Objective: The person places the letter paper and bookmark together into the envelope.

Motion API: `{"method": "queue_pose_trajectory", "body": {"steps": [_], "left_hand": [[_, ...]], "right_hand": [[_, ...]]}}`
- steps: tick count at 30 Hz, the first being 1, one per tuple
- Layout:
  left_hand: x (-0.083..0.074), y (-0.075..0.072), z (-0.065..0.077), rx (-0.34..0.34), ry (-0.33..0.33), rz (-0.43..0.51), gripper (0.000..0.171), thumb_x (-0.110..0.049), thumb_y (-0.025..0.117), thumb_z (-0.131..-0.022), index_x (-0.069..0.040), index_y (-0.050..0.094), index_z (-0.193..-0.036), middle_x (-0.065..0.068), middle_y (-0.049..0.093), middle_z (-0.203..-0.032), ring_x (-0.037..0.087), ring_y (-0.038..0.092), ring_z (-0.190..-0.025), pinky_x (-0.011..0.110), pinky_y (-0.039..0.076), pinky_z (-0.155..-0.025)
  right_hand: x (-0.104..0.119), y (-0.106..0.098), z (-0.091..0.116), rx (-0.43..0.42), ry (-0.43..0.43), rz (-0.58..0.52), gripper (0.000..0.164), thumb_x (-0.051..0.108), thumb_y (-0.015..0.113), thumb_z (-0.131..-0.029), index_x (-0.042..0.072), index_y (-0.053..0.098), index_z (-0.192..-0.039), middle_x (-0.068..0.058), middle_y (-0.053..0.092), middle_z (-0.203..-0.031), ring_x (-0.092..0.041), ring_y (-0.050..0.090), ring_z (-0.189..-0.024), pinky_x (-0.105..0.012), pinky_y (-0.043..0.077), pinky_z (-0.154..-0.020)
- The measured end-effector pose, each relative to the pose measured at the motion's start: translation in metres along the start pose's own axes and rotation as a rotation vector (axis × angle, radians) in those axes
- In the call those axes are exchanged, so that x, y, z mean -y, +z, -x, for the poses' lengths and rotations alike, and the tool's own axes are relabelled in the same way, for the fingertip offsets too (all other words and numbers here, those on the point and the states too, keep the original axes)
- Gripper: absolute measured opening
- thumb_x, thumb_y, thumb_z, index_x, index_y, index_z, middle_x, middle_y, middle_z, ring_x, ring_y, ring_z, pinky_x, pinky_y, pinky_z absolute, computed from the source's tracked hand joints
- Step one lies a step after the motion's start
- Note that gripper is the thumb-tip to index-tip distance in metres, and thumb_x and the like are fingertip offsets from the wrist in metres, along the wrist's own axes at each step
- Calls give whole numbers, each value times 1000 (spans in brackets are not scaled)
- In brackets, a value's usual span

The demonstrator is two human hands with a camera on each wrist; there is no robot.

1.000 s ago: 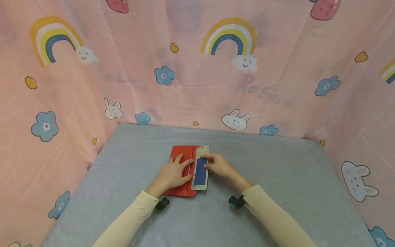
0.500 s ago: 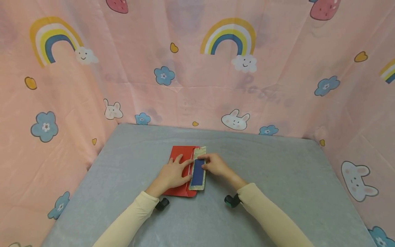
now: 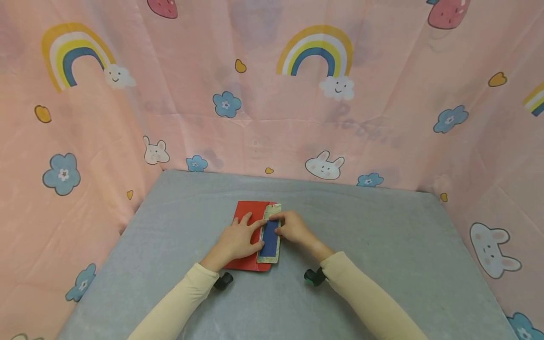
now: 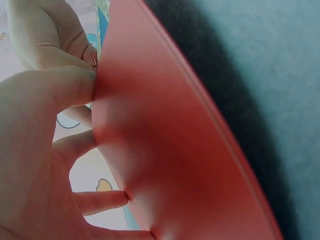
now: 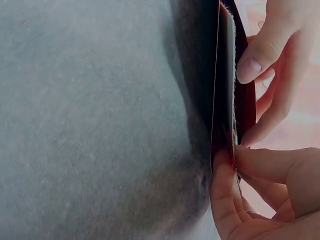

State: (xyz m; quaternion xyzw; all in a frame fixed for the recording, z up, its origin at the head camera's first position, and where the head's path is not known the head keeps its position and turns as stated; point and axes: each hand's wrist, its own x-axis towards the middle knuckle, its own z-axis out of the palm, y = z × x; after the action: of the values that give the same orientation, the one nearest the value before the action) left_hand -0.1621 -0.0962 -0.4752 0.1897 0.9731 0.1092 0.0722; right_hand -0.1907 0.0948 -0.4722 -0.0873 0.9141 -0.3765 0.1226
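Observation:
A red envelope (image 3: 250,211) lies flat on the grey table. My left hand (image 3: 236,241) rests on it with spread fingers, and in the left wrist view the fingertips press the envelope's face (image 4: 160,130). Over the envelope's right side lies a long narrow bookmark (image 3: 268,244) with a dark blue panel and a pale patterned border. My right hand (image 3: 294,227) pinches the bookmark by its right edge. The left thumb and index finger reach its left edge. Seen from the right wrist, the bookmark (image 5: 231,75) stands edge-on beside a dark red flap; whether it is inside cannot be told.
The grey-covered table (image 3: 365,236) spreads around both hands. A pink curtain (image 3: 263,132) with rainbows, bunnies and flowers hangs behind it and at both sides. Small black wrist devices sit below each hand.
My right hand has slid the bookmark leftward and slightly nearer, farther over the red envelope. The left hand and the envelope have stayed in place.

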Motion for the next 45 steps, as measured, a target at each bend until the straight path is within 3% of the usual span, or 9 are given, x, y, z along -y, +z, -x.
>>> {"method": "queue_pose_trajectory", "body": {"steps": [7,13,18,23,33,40,45], "left_hand": [[0,1,0,-2,1,1,63,-50,64,-89,-33,47,-147,18,40,-155,51,49,-130,58,54,-91],[0,1,0,-2,3,4,63,-50,65,-89,-32,47,-147,18,39,-155,51,49,-130,58,54,-90],[0,1,0,2,5,3,63,-49,65,-89,-32,46,-147,18,40,-155,52,49,-130,58,54,-91],[-1,0,1,6,7,0,63,-48,65,-89,-32,46,-147,18,40,-154,52,49,-130,58,54,-91],[-2,-2,2,13,2,7,63,-46,66,-88,-31,48,-146,19,40,-154,53,48,-130,60,50,-97],[-3,-3,3,17,3,8,64,-47,67,-87,-31,48,-146,20,40,-154,53,48,-130,60,51,-96],[-2,-2,2,8,10,1,63,-47,66,-88,-30,48,-146,20,41,-153,54,49,-129,59,53,-92]], "right_hand": [[0,3,0,-8,-29,24,38,-2,70,-83,8,71,-119,-13,71,-115,-21,57,-90,-39,52,-82],[-1,7,-2,-19,-32,45,38,-1,70,-84,9,71,-120,-12,71,-112,-20,53,-84,-32,47,-73],[-1,10,-2,-29,-60,86,40,-1,70,-84,8,70,-122,-11,71,-120,-18,54,-84,-29,47,-71],[3,10,-1,-38,-65,113,43,0,71,-83,7,68,-124,-13,71,-116,-18,49,-72,-26,39,-60],[4,13,2,-128,-91,196,53,4,79,-78,6,65,-129,-17,68,-105,-21,53,-83,-36,48,-73],[-1,12,3,-148,-76,158,59,6,80,-78,5,60,-134,-14,61,-95,-19,50,-76,-30,42,-64],[-11,7,0,-175,-116,40,55,6,77,-82,4,59,-134,-11,59,-82,-14,49,-66,-25,39,-58]]}}
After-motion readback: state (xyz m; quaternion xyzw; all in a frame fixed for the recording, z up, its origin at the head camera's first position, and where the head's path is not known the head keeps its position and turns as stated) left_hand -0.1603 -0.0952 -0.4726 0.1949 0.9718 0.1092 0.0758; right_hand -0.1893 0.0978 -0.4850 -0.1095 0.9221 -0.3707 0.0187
